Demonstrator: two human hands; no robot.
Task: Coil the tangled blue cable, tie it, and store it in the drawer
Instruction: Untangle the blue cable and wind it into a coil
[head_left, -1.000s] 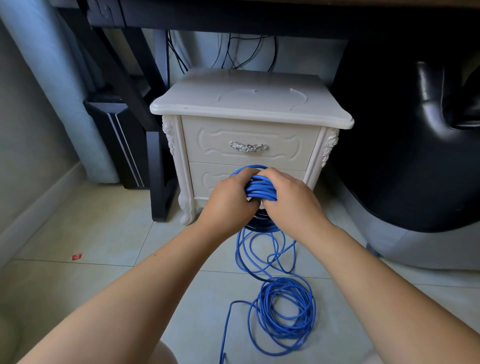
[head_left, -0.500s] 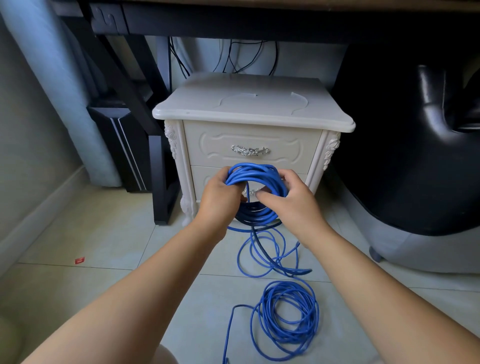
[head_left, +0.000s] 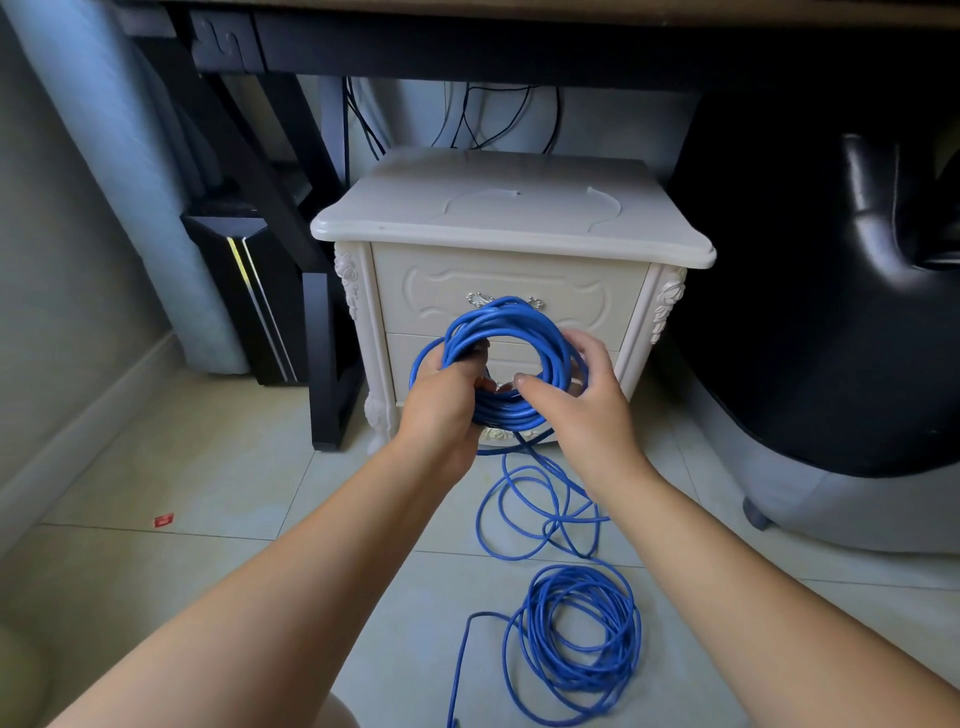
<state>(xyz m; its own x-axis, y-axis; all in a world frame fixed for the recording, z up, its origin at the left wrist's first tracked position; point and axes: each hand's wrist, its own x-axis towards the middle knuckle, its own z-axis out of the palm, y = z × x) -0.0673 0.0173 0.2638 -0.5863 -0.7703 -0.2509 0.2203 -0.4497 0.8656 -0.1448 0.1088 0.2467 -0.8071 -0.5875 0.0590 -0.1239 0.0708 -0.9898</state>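
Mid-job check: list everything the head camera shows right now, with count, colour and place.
cable: one, blue, part coiled in both hands, rest loose on the floor
nightstand: one, cream, centre, below the desk
drawers: two, cream, nightstand front, both closed
handle: one, silver, upper drawer, partly behind the coil
desk: one, dark, overhead
wires: several, black, behind the nightstand
chair: one, black, right
box: one, black, left of the nightstand
scrap: one, red, floor at left
left hand: one, grips the coil's left side
right hand: one, holds the coil's right side
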